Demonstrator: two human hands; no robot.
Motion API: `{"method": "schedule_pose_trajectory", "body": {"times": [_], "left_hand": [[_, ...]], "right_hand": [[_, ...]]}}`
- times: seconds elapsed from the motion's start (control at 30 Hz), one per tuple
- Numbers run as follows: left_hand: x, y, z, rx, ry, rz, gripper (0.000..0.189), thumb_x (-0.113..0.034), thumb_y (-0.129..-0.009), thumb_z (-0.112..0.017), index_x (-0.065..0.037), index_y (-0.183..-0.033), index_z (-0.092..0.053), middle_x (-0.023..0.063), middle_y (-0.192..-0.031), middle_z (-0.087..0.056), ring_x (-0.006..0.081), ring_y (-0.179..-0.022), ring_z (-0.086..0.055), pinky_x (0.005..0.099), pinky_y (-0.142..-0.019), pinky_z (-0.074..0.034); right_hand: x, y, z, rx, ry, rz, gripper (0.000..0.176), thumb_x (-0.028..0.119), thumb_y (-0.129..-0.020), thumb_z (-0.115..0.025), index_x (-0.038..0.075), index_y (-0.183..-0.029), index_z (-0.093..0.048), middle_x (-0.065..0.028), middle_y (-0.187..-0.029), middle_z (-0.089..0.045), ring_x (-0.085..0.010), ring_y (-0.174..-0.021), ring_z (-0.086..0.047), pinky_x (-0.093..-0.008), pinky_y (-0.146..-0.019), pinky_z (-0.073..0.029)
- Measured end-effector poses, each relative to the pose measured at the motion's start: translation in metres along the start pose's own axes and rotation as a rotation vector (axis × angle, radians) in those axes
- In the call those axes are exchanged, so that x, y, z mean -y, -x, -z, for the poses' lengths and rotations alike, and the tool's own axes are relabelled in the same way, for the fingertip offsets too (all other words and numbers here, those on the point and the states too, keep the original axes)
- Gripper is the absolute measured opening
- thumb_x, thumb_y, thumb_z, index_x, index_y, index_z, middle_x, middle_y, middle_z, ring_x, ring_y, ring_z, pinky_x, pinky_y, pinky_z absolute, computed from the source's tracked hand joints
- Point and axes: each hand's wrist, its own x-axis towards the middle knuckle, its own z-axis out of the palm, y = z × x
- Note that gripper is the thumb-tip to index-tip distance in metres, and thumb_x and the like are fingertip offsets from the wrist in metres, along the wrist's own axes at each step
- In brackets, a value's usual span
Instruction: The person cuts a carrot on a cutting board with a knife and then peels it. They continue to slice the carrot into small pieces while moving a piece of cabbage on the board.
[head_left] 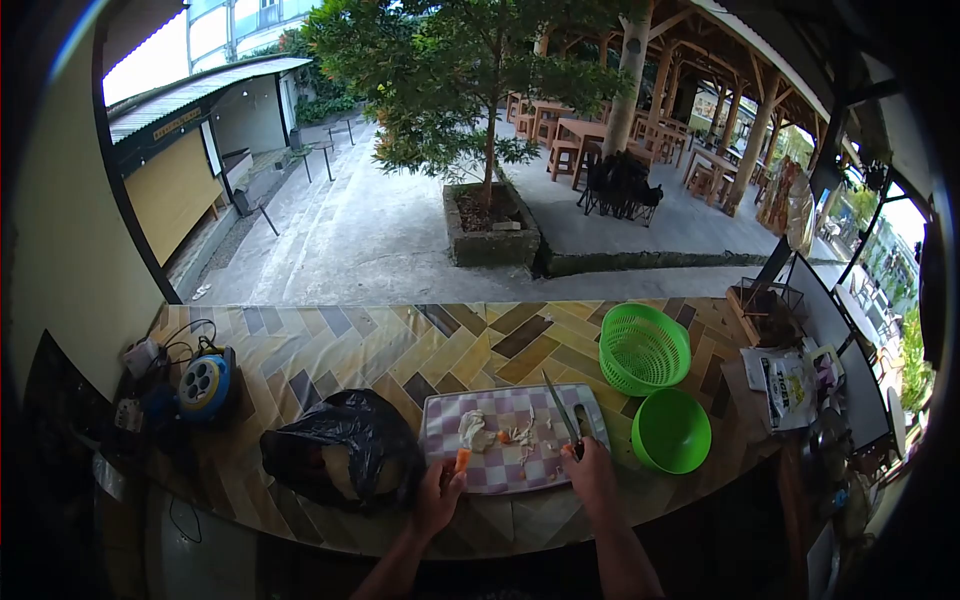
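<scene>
My left hand (438, 495) is closed around a carrot (462, 460), whose orange end points up at the left edge of the cutting board. My right hand (592, 475) grips a knife (560, 405) by its dark handle, blade pointing up and away over the board's right side. A bit of orange shows beside the right fingers. Under both hands lies a checkered white and purple cutting board (515, 478). Pale scraps (475, 432) and a small round orange piece (504, 437) rest on it, with small shavings around them.
Left of the board sits a black plastic bag (345, 435). A green colander (645, 350) and a green bowl (671, 431) stand to the right. At the table's left end is a blue cord reel (207, 383); packets (790, 390) lie at the right. A planter (492, 245) stands beyond.
</scene>
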Motion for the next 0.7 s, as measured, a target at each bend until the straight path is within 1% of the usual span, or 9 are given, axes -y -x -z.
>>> {"method": "schedule_pose_trajectory", "body": {"times": [0.1, 0.17, 0.27, 0.37, 0.4, 0.5, 0.6, 0.7], "left_hand": [[-0.003, -0.009, 0.000, -0.045, -0.011, -0.002, 0.028, -0.020, -0.095, -0.060, 0.002, -0.112, -0.056, 0.0034, -0.089, -0.058, 0.0092, -0.077, -0.052, 0.0257, -0.071, -0.044], [0.010, -0.019, -0.002, -0.106, -0.022, -0.036, 0.027, -0.018, -0.095, -0.060, 0.002, -0.112, -0.056, 0.0030, -0.089, -0.058, 0.0088, -0.078, -0.053, 0.0249, -0.072, -0.044], [0.023, -0.032, -0.003, -0.175, 0.065, 0.003, 0.023, -0.015, -0.094, -0.060, 0.002, -0.110, -0.055, 0.0027, -0.090, -0.058, 0.0082, -0.079, -0.053, 0.0239, -0.071, -0.044], [0.021, -0.039, 0.001, -0.147, 0.229, 0.097, 0.021, -0.012, -0.093, -0.061, 0.001, -0.108, -0.055, 0.0018, -0.089, -0.057, 0.0079, -0.078, -0.053, 0.0236, -0.070, -0.044], [0.016, -0.040, 0.002, -0.146, 0.225, 0.105, 0.018, -0.009, -0.093, -0.060, 0.000, -0.106, -0.054, 0.0005, -0.086, -0.056, 0.0080, -0.074, -0.053, 0.0242, -0.067, -0.044], [0.018, -0.041, 0.002, -0.137, 0.239, 0.147, 0.019, -0.009, -0.090, -0.061, 0.000, -0.105, -0.054, 0.0005, -0.083, -0.055, 0.0084, -0.069, -0.052, 0.0247, -0.063, -0.044], [0.014, -0.041, 0.001, -0.143, -0.112, 0.036, 0.023, -0.008, -0.086, -0.064, 0.000, -0.105, -0.054, 0.0007, -0.079, -0.053, 0.0091, -0.066, -0.051, 0.0254, -0.061, -0.043], [0.017, -0.046, -0.003, -0.090, -0.289, -0.034, 0.029, -0.008, -0.080, -0.067, 0.001, -0.104, -0.053, 0.0082, -0.083, -0.055, 0.0203, -0.069, -0.057, 0.0334, -0.063, -0.047]], "right_hand": [[0.010, 0.004, 0.000, -0.047, -0.006, 0.023, 0.027, 0.022, -0.086, -0.068, -0.003, -0.092, -0.061, -0.0227, -0.087, -0.063, -0.0414, -0.085, -0.062, -0.0469, -0.075, -0.049], [0.024, 0.010, 0.000, 0.015, -0.026, 0.094, 0.026, 0.022, -0.089, -0.064, -0.003, -0.096, -0.060, -0.0235, -0.087, -0.064, -0.0416, -0.085, -0.063, -0.0482, -0.075, -0.050], [0.054, 0.031, -0.009, 0.147, -0.107, 0.191, 0.027, 0.024, -0.091, -0.059, -0.002, -0.099, -0.059, -0.0240, -0.084, -0.065, -0.0424, -0.082, -0.064, -0.0495, -0.074, -0.051], [0.076, 0.044, -0.029, 0.243, -0.181, 0.249, 0.027, 0.024, -0.090, -0.060, 0.000, -0.103, -0.060, -0.0232, -0.084, -0.066, -0.0418, -0.080, -0.064, -0.0487, -0.071, -0.050], [0.081, 0.047, -0.034, 0.270, -0.203, 0.262, 0.027, 0.023, -0.090, -0.061, 0.000, -0.104, -0.061, -0.0227, -0.084, -0.066, -0.0413, -0.080, -0.064, -0.0481, -0.070, -0.050], [0.091, 0.051, -0.034, 0.360, -0.133, 0.186, 0.031, 0.026, -0.090, -0.060, 0.002, -0.110, -0.060, -0.0226, -0.084, -0.066, -0.0415, -0.081, -0.065, -0.0485, -0.069, -0.050], [0.068, 0.047, -0.021, 0.264, -0.215, 0.119, 0.030, 0.026, -0.091, -0.060, 0.001, -0.108, -0.059, -0.0228, -0.085, -0.067, -0.0416, -0.082, -0.065, -0.0485, -0.070, -0.051], [0.034, 0.040, 0.005, 0.121, -0.099, 0.039, 0.030, 0.026, -0.091, -0.060, 0.000, -0.107, -0.058, -0.0234, -0.085, -0.067, -0.0417, -0.083, -0.065, -0.0482, -0.071, -0.051]]}}
